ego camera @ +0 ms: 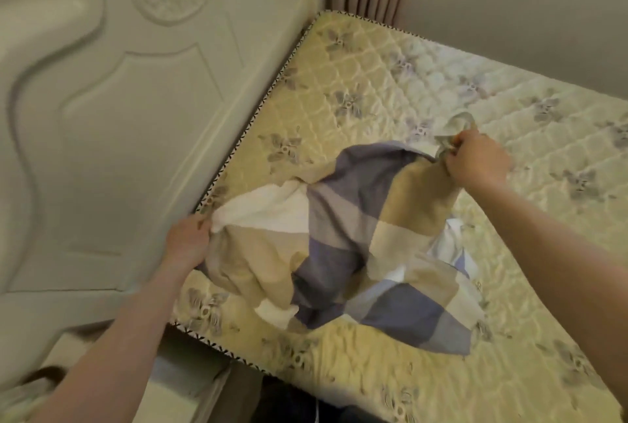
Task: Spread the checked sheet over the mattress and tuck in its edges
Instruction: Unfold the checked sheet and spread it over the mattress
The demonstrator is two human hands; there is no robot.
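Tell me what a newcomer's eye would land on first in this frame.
The checked sheet, purple, beige and white, lies bunched mid-view. It is pulled between the left hand, gripping it beside the carved headboard, and the right hand, holding a bunched end farther across. Around it the quilted, flowered mattress is mostly bare, and no edge is tucked in.

Blue, tan, white checked sheet (yellow floral quilted mattress)
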